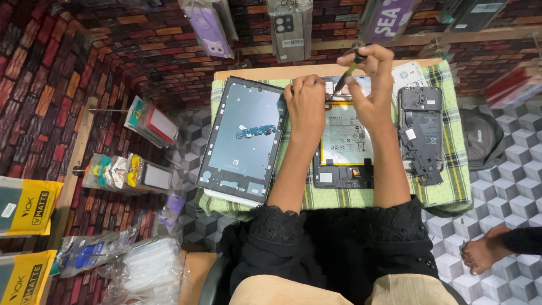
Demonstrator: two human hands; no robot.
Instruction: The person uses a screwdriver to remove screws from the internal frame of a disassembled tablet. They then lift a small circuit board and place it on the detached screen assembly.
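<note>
Fingers of the right hand [374,73] pinch a screwdriver [345,76] tip-down over the opened tablet [343,144], left hand [305,104] pressing flat.

I hold a thin dark screwdriver [348,72], tilted, its handle up toward the far edge of the table and its tip down at the top edge of the opened tablet [343,148]. The tablet lies flat on its face with the back cover off, its long side running away from me. Inside it, a large pale battery with a yellow border fills the middle, and dark frame and board parts show below it near me. The top strip, where the tip meets it, is shiny and partly hidden, so I cannot tell which part it touches.
</note>
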